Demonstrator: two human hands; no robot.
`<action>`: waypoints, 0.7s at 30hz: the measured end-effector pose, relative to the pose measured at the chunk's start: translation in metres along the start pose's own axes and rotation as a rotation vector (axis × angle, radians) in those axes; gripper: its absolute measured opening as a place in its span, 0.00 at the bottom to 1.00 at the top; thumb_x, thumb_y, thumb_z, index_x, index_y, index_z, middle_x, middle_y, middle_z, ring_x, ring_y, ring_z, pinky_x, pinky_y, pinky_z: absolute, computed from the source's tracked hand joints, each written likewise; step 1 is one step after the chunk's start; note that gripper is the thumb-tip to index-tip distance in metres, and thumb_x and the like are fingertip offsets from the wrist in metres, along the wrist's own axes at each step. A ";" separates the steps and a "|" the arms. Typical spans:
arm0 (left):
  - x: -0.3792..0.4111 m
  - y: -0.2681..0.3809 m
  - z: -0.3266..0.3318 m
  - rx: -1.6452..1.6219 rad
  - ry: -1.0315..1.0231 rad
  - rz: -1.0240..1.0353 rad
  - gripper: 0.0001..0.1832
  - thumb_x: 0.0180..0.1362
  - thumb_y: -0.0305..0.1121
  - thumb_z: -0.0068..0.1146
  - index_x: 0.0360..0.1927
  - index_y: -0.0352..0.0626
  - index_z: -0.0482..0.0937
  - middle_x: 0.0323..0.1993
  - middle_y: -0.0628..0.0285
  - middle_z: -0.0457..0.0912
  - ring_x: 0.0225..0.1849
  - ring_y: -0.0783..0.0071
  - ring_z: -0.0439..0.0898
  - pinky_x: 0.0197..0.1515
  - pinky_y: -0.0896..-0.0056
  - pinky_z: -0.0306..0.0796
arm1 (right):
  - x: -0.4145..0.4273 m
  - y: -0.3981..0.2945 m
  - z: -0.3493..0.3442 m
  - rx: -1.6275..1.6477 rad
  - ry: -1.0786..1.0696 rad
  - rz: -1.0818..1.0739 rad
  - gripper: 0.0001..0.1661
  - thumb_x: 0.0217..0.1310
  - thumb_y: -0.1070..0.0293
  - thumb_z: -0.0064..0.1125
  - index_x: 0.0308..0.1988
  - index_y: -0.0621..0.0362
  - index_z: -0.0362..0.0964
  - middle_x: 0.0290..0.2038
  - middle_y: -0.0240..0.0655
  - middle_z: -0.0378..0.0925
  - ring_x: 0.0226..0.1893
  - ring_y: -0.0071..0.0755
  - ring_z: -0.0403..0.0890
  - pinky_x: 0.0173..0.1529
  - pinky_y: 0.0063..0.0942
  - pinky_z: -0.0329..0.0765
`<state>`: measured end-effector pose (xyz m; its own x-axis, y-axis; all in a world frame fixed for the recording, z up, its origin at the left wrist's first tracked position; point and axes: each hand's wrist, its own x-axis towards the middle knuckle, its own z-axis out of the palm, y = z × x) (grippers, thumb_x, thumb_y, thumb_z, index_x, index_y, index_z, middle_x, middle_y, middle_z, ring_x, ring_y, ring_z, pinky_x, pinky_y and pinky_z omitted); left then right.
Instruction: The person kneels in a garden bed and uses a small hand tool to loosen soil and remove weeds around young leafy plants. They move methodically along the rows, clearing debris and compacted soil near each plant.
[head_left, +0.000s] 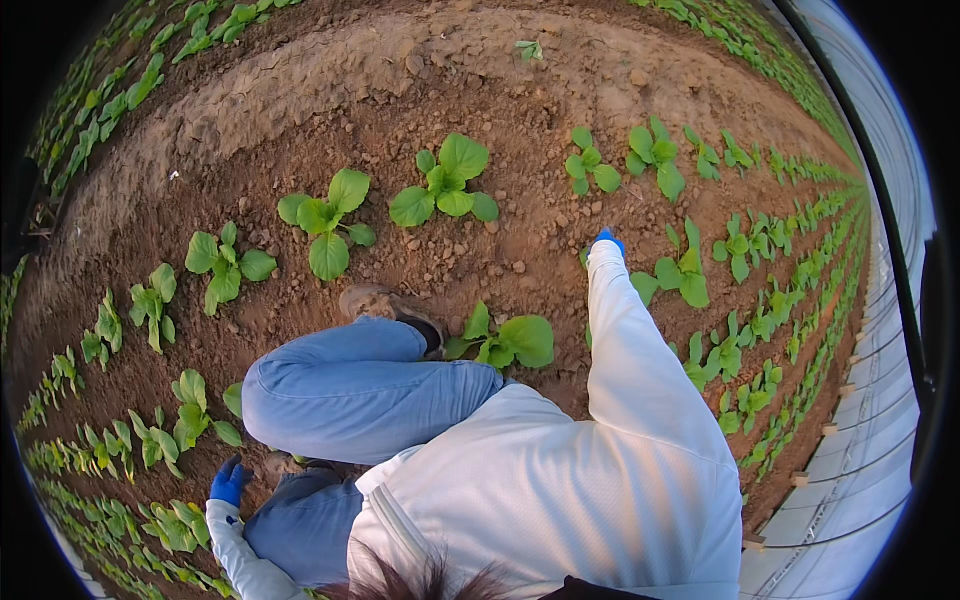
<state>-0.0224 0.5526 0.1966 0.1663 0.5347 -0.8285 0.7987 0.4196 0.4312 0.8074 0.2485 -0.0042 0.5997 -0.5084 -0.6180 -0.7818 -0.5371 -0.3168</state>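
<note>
My right hand (608, 238) wears a blue glove and reaches forward, low over the brown soil. The cuff of the white sleeve (619, 300) hides most of it, so its fingers and anything in them are out of sight. A broad-leaved green seedling (684, 271) grows just right of that arm. At the lower left is my left hand (228, 481), also in a blue glove, beside my bent leg in blue jeans (360, 397). Its fingers are apart, and nothing shows in them. A leafy seedling (192, 409) stands a little above it.
Two larger seedlings, one left (324, 217) and one right (448, 184), grow ahead of my shoe (375, 304). Another leafy plant (517, 343) touches my jeans. Rows of seedlings run off both ways. White plastic sheeting (847, 465) and a dark pole (885, 202) border the right side.
</note>
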 end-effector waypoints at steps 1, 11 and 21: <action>0.003 0.000 0.002 -0.003 -0.002 -0.010 0.21 0.60 0.39 0.41 0.56 0.45 0.63 0.37 0.59 0.79 0.37 0.71 0.77 0.35 0.74 0.68 | -0.001 0.000 -0.005 0.070 -0.001 -0.020 0.36 0.54 0.37 0.39 0.46 0.59 0.68 0.38 0.39 0.75 0.39 0.41 0.75 0.41 0.34 0.71; 0.014 0.009 0.006 0.024 -0.020 -0.018 0.22 0.60 0.40 0.42 0.56 0.45 0.62 0.37 0.60 0.79 0.36 0.73 0.76 0.35 0.75 0.68 | -0.041 0.072 -0.040 0.150 -0.047 -0.213 0.27 0.53 0.44 0.49 0.35 0.60 0.70 0.18 0.38 0.73 0.13 0.34 0.73 0.15 0.32 0.67; 0.052 0.019 0.012 0.008 -0.110 0.064 0.22 0.60 0.40 0.43 0.56 0.44 0.62 0.36 0.61 0.79 0.35 0.75 0.76 0.34 0.77 0.66 | 0.079 0.140 -0.003 -0.016 0.078 -0.279 0.26 0.54 0.44 0.48 0.33 0.59 0.69 0.19 0.39 0.75 0.14 0.34 0.73 0.16 0.32 0.68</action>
<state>0.0088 0.5791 0.1576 0.2793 0.4764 -0.8337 0.7890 0.3809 0.4821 0.7458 0.1311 -0.0952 0.8031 -0.3894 -0.4511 -0.5823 -0.6734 -0.4554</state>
